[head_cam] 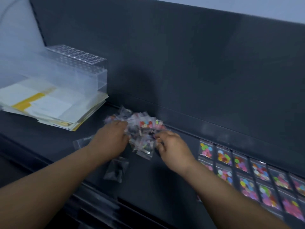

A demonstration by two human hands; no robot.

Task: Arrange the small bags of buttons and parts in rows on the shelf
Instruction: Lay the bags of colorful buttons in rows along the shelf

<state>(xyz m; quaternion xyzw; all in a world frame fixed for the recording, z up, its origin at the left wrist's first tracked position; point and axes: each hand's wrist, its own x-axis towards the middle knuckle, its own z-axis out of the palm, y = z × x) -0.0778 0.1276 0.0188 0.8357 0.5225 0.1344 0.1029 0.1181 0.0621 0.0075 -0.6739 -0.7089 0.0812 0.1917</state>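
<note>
Two bare forearms enter from the lower edge and meet over the middle of a dark shelf [49, 146]. The left hand [112, 139] lies knuckles-up on the left side of a pile of small bags [143, 129]. Its fingertips are bent down into the pile and hidden, so it cannot be told whether it holds a bag. The right hand [171, 147] has its fingers curled narrowly and pinches bags at the right edge of the same pile; motion blur softens the detail.

The pile sits against the foot of the dark back panel [181, 63]. It is a loose heap of clear, glossy, crinkled packets with coloured round pieces showing inside.

A dark-filled bag [116, 169] lies apart from the pile, just below the left wrist. A flat clear bag [80, 142] is partly covered by the left forearm.

To the right, well apart from the pile, rows of bags [247, 176] lie flat and evenly spaced. Each is a small rectangle holding bright pink, green, orange and blue discs. The right forearm crosses their near left corner.

At far left a fanned stack of papers [49, 106], white and yellow, rests on the shelf. A clear plastic box [77, 66] stands on the stack; its top is perforated with rows of round holes.
</note>
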